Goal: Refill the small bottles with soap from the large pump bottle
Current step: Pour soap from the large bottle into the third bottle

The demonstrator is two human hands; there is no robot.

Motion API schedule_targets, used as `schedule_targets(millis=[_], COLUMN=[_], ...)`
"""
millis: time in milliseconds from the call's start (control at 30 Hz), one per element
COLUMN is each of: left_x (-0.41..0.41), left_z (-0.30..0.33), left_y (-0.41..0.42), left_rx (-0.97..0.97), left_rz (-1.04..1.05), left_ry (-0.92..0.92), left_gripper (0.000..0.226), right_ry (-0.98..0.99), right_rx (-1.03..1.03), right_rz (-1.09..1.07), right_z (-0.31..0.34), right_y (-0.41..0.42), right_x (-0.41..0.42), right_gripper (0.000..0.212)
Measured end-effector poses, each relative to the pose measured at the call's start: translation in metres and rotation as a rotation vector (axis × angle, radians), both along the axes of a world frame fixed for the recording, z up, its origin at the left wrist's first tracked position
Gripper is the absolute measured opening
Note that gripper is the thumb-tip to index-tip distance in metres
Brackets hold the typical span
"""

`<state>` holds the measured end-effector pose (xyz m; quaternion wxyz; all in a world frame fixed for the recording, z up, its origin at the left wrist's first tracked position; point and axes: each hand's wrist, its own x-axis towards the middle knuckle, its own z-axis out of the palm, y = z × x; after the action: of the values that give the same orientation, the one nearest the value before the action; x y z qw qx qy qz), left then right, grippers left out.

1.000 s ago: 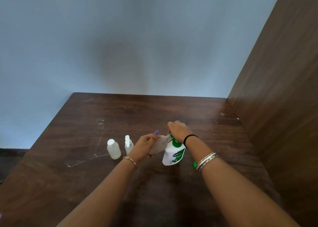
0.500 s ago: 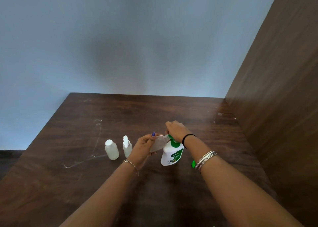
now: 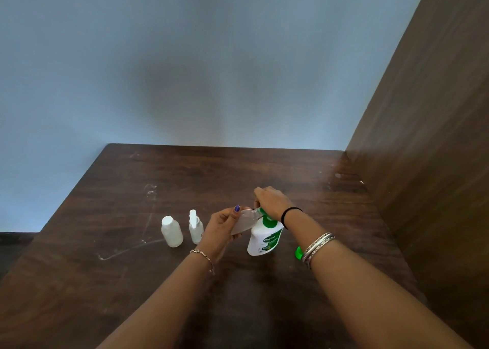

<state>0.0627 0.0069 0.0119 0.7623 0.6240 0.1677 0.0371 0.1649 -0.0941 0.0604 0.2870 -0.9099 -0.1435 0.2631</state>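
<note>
Holding a light, squeezable small bottle [image 3: 242, 223] tilted at mid-frame, the left hand [image 3: 221, 229] grips its body; the right hand [image 3: 270, 202] presses the pump bottle [image 3: 264, 239].

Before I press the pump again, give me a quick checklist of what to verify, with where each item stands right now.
1. Small bottle held at the pump bottle spout: ok, left hand holds it tilted against the nozzle.
2. Right hand on the pump head: ok, it covers the top.
3. Pump bottle upright on the table: ok.
4. Spout actually inside the small bottle's mouth: cannot tell, hands hide it.
5. Fill level of the small bottle: cannot tell.
6. Capped bottle and spray bottle clear of the hands: ok, standing to the left.
</note>
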Motion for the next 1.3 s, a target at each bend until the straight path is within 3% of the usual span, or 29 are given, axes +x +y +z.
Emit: schedule_targets(millis=[133, 333, 500, 600, 733, 933, 1100, 1300], left_x=[0.001, 0.000, 0.001, 0.002, 0.000, 0.000, -0.001, 0.000], left_z=[0.004, -0.003, 0.000, -0.002, -0.004, 0.000, -0.003, 0.004], left_y=[-0.002, -0.002, -0.005, -0.004, -0.001, -0.004, -0.001, -0.002], left_rx=[-0.020, -0.034, -0.061, -0.067, -0.041, -0.072, -0.029, -0.038], left_rz=[0.015, 0.026, 0.014, 0.014, 0.014, 0.010, 0.024, 0.016], left_ry=[-0.014, 0.007, -0.005, -0.010, 0.011, 0.009, 0.032, 0.010], left_gripper=[0.026, 0.025, 0.030, 0.027, 0.028, 0.027, 0.029, 0.030], right_ry=[0.042, -0.102, 0.002, -0.038, -0.120, -0.039, -0.158, -0.045], right_rx=[0.048, -0.012, -0.027, -0.029, -0.056, -0.069, -0.102, -0.073], right_rz=[-0.026, -0.051, 0.004, -0.005, -0.029, 0.040, 0.032, 0.050], right_z=[0.001, -0.002, 0.005, 0.003, -0.002, 0.001, -0.008, -0.003], right_y=[0.001, 0.000, 0.001, 0.002, 0.000, 0.002, 0.001, 0.002], right_x=[0.004, -0.001, 0.002, 0.002, -0.002, 0.004, 0.001, 0.009], right_gripper=[0.039, 0.041, 0.046, 0.046, 0.036, 0.043, 0.032, 0.045])
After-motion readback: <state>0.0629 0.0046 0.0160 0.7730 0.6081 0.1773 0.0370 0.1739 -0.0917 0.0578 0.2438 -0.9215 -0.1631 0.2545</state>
